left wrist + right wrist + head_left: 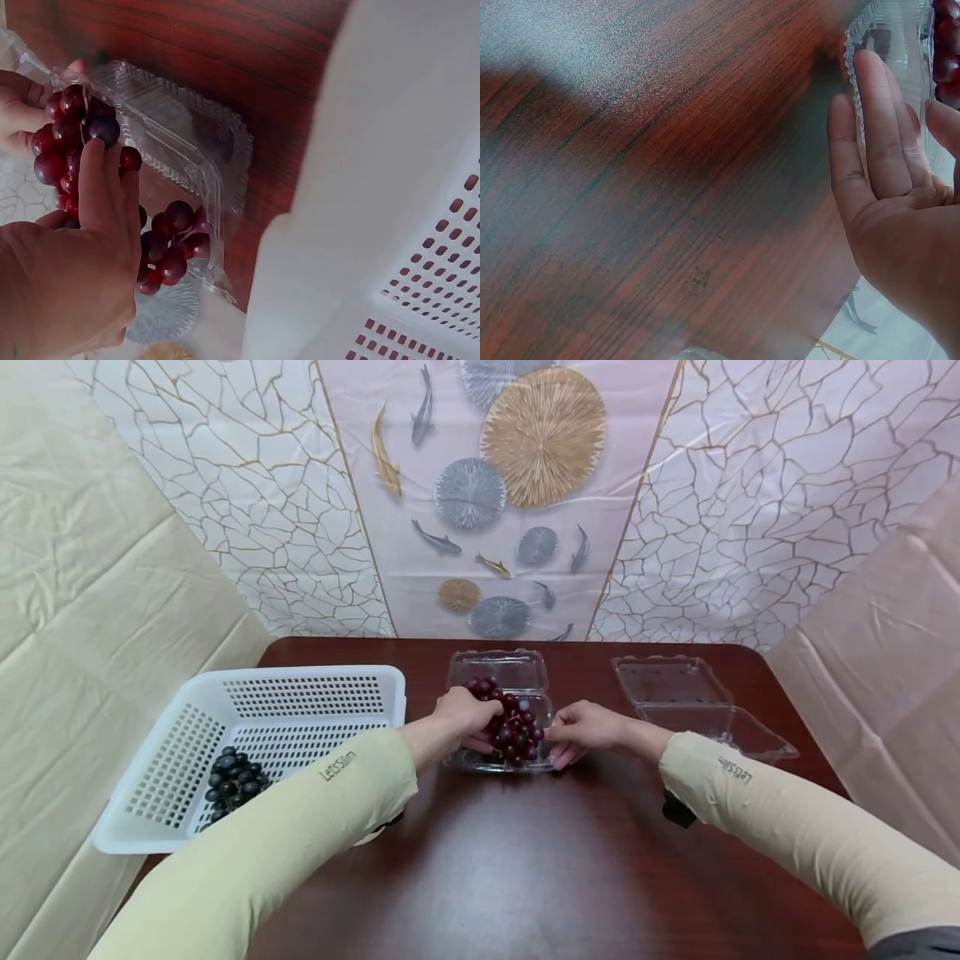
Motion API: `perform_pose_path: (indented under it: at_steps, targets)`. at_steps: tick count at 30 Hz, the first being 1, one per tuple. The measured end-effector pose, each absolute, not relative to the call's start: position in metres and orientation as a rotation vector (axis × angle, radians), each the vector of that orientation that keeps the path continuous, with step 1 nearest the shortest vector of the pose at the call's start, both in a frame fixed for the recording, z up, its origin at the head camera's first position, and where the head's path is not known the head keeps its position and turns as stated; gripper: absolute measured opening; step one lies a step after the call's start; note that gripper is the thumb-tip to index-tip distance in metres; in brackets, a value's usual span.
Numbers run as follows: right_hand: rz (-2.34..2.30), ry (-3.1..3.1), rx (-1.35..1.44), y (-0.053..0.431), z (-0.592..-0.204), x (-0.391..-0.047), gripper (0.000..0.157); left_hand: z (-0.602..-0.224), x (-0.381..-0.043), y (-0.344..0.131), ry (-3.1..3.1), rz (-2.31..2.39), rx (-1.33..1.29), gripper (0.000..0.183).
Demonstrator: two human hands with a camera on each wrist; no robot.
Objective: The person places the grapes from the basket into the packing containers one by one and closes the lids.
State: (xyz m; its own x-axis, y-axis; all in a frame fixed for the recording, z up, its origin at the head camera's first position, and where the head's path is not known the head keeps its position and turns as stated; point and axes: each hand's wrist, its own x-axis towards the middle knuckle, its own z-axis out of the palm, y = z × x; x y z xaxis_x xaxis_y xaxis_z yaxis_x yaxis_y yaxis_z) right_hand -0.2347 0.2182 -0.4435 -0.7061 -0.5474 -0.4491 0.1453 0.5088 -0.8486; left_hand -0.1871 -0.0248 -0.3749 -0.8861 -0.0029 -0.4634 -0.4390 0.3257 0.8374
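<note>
A bunch of dark red grapes (516, 737) lies in a clear plastic clamshell container (510, 672) whose lid stands raised at the back. My left hand (462, 717) holds the bunch from its left side; in the left wrist view its fingers (97, 180) lie along the grapes (54, 166), some of which are hidden behind them. At the container's right side, my right hand (588, 728) pinches the wall. The right wrist view has its fingers (881, 127) against the outside of the clear wall (911, 34), with the thumb on the rim side near the grapes.
To the left stands a white perforated basket (397, 693) with a bunch of black grapes (234, 779) in it. A second clear clamshell container (675, 681) lies unfolded on the right of the brown table (480, 868). Patterned cloth (495, 527) closes off the back.
</note>
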Motion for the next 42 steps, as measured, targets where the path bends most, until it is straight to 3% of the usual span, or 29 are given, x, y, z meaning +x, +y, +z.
perform_pose_path:
  at_steps: [28, 34, 42]
  targets:
    - [-1.216, 2.058, -0.350, 0.216, -0.443, -0.236, 0.029, -0.389, -0.188, -0.015, 2.169, 1.399, -0.388, 0.049]
    - [-1.212, 2.079, -0.353, 0.216, -0.443, -0.235, 0.030, -0.392, -0.191, -0.017, 2.081, 1.386, -0.312, 0.053]
    - [-1.233, 2.058, -0.351, 0.216, -0.442, -0.235, 0.029, -0.380, -0.193, -0.027, 2.131, 1.137, -0.079, 0.044]
